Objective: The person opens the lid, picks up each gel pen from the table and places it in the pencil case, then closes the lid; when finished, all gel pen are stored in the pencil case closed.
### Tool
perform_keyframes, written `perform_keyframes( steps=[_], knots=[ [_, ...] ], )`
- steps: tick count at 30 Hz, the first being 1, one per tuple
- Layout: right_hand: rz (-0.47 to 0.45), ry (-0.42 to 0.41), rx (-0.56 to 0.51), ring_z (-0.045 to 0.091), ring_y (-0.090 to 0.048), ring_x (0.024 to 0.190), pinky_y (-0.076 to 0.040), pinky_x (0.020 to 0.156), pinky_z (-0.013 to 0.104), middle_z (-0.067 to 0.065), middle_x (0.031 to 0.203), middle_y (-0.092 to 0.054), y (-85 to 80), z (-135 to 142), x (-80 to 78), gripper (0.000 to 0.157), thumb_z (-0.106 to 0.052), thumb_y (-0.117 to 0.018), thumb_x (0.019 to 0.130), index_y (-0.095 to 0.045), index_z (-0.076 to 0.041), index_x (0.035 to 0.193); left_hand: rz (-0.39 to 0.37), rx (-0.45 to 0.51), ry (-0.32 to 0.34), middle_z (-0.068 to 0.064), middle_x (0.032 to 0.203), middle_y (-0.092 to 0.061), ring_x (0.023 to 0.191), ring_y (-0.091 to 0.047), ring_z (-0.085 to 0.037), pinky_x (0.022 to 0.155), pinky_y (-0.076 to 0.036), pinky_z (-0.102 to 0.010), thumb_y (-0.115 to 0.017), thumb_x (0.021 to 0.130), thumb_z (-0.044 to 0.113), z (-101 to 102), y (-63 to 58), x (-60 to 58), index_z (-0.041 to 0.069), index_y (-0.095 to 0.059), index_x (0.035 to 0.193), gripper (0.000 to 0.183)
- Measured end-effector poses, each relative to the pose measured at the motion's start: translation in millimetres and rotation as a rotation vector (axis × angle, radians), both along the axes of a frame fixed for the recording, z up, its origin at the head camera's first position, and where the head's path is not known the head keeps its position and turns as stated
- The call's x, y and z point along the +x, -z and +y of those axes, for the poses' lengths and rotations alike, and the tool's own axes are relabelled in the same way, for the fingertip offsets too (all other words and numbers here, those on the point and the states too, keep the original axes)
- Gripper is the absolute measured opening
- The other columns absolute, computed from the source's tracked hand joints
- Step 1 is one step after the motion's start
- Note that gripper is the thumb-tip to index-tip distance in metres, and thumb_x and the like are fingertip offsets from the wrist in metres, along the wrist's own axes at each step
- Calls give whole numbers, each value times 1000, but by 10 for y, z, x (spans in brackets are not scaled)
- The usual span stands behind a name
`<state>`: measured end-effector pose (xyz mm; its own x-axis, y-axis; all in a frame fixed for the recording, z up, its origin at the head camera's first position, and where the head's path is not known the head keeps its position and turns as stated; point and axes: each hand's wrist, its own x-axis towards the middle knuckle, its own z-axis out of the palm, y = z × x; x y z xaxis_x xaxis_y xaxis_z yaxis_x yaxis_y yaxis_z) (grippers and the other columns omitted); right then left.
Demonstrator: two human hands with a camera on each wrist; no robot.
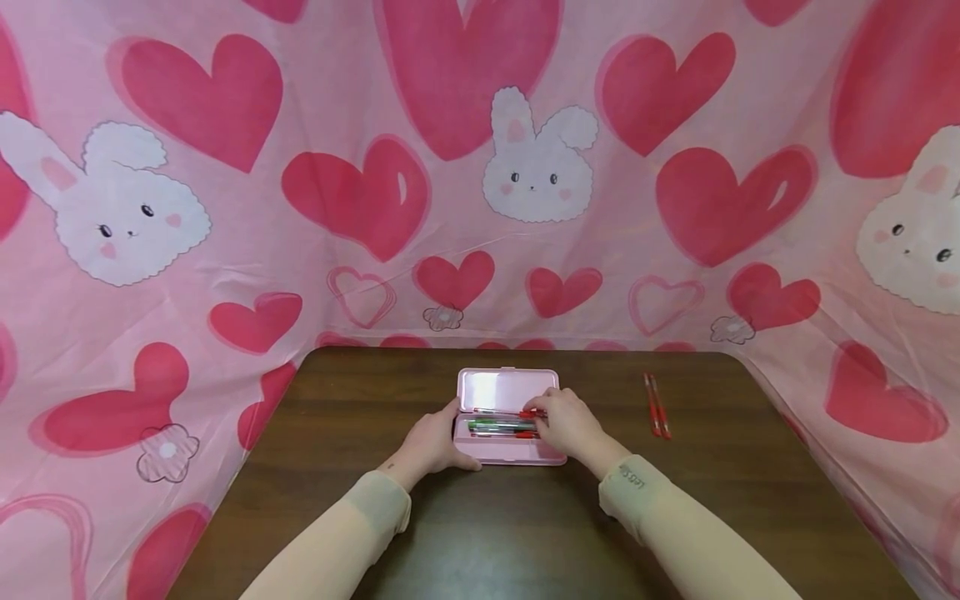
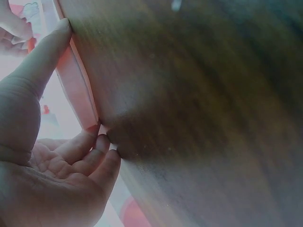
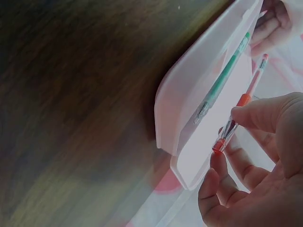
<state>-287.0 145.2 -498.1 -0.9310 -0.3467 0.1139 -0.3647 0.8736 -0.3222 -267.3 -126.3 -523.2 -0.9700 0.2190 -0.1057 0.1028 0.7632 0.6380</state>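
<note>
A pink pencil case [image 1: 510,452] lies on the table with its lid [image 1: 506,390] folded back. Thumb along the front and fingers at the end wall, my left hand [image 1: 430,442] holds the case's left end. Over the case's right side, my right hand [image 1: 573,425] pinches a clear pen with red ends [image 3: 244,99] between thumb and fingers. The pen is raised above the compartment and slants in the right wrist view. Inside the case lie several pens, among them a green pen [image 3: 221,80].
Two red pens [image 1: 657,407] lie side by side on the dark wood table [image 1: 510,533], right of the case. Behind and beside the table hangs a pink cloth [image 1: 450,233] printed with hearts and rabbits.
</note>
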Motion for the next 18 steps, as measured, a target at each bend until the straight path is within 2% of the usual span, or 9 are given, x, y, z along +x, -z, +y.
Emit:
perform_keyframes(
  steps=[4,9,18],
  knots=[
    [-10,-37,2,25,-61,100,-60,97,48,4,104,-73,26,-24,12,22,-13,-83,94,-86,-22,114,4,-11,2,-12,153,-66,131,-65,-34,117,-53,-64,-105,69,45,-1,0,-9,19,-41,168,121],
    [21,-85,-2,23,-61,93,-59,94,45,2,97,-73,79,-44,22,20,-11,-83,94,-88,-21,110,19,-28,7,-14,151,-67,129,-66,-35,117,-53,-63,-105,68,46,-7,5,-16,18,-42,167,121],
    [-2,-78,-5,22,-60,91,-59,91,44,4,97,-71,127,-61,56,21,-14,-84,95,-88,-21,114,18,-21,9,-13,152,-67,130,-66,-35,116,-54,-63,-105,68,47,-2,11,-18,20,-42,167,121]
  ],
)
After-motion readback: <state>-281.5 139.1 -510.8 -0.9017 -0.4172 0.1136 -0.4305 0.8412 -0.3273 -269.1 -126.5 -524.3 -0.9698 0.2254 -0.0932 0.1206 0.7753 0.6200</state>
